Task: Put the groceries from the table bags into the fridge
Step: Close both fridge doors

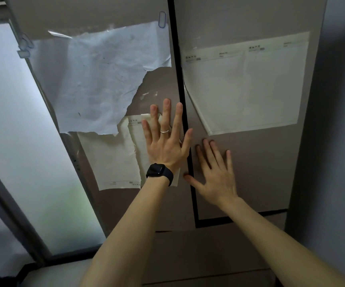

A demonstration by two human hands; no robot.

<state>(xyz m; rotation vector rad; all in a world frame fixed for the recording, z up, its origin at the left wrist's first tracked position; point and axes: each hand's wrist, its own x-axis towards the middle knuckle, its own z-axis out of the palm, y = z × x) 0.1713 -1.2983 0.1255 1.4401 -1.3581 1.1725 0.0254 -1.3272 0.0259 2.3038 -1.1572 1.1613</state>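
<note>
Pressing flat against the fridge (209, 251), both hands lie on its upper doors, one on each side of the dark seam (185, 100). The left hand (165, 139), with a watch (159, 171) and a ring (164, 131), spreads straight fingers over the left door (161, 83), palm covering a corner of a lined sheet (115, 158); it grasps nothing. The right hand (215, 172), at about 4 o'clock from it, lies on the right door (260, 172), fingers straight and splayed, thumb reaching toward the seam, also holding nothing.

Palms set this close to the seam, on the doors' free edges, suit pushing both leaves home to seat the seal, I judge, not pulling them open. Torn paper (105, 79) hangs at 10 o'clock from the left hand, and a paler sheet (250, 90) at 1 o'clock from the right. A frosted window (22, 141) stands at 9 o'clock. No groceries or bags are in view, so I cannot tell whether any remain outside.
</note>
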